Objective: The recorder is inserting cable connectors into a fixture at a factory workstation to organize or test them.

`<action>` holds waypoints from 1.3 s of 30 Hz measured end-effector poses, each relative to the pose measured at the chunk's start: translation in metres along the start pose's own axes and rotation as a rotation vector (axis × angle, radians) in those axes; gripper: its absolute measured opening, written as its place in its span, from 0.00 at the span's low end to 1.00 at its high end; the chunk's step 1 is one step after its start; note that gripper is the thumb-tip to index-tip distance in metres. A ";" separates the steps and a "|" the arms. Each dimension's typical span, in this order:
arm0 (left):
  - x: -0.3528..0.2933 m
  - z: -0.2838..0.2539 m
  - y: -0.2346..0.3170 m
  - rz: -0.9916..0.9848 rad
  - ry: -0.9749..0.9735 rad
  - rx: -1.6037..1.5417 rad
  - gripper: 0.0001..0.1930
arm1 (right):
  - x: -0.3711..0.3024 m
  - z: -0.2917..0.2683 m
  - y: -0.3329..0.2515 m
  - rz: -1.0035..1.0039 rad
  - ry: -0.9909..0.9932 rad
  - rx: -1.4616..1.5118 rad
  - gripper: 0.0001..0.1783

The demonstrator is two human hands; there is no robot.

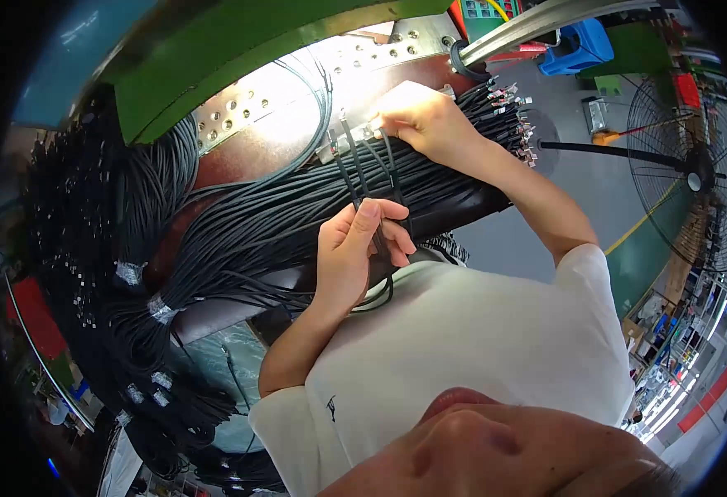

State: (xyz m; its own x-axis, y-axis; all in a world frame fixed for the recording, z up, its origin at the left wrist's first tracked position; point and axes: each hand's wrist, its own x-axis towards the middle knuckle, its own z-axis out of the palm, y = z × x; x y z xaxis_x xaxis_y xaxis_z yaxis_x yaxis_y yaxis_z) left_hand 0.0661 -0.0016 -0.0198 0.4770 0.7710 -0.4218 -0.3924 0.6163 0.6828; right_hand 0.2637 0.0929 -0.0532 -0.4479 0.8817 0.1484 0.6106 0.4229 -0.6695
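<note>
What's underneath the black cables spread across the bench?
The black cables lie over a reddish-brown bench top, which shows beyond their far edge. Whatever is beneath the middle of the spread, near the left hand, is covered and cannot be seen.

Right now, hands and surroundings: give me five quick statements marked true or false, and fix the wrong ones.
1. The left hand holds black cables. True.
2. The right hand rests in the lap. False: the right hand is out over the bench, fingertips near a pale strip.
3. The wire-caged fan is on the person's left. False: it is on the right.
4. A green beam crosses the upper part of the view. True.
5. No cable bundle is bound. False: silvery wrap binds one at the left.
</note>
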 end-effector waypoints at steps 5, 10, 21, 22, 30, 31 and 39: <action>0.003 0.003 0.002 -0.011 0.006 -0.009 0.21 | 0.002 -0.002 0.002 -0.105 0.001 -0.074 0.09; 0.010 0.018 0.014 -0.249 -0.114 0.005 0.21 | -0.002 -0.018 -0.023 -0.271 0.239 -0.368 0.10; 0.017 0.010 0.031 -0.165 -0.120 0.257 0.20 | -0.016 -0.020 0.015 -0.148 0.202 -0.191 0.08; 0.020 0.011 0.030 -0.202 -0.135 0.228 0.20 | -0.015 -0.020 0.014 -0.148 0.200 -0.189 0.08; 0.045 0.021 0.038 -0.357 -0.205 0.172 0.21 | -0.015 -0.026 0.009 -0.171 0.141 -0.271 0.10; 0.048 0.020 0.041 -0.391 -0.218 0.106 0.21 | -0.015 -0.032 0.011 -0.237 0.135 -0.326 0.11; 0.037 0.039 0.058 -0.419 -0.392 0.486 0.21 | -0.015 -0.043 0.007 -0.274 0.165 -0.263 0.08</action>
State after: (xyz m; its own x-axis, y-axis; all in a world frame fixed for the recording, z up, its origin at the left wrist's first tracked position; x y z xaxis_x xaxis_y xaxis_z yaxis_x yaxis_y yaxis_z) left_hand 0.0918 0.0561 0.0277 0.7909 0.3178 -0.5230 0.2319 0.6352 0.7367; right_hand 0.3028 0.0912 -0.0287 -0.5195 0.7416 0.4245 0.6387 0.6670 -0.3836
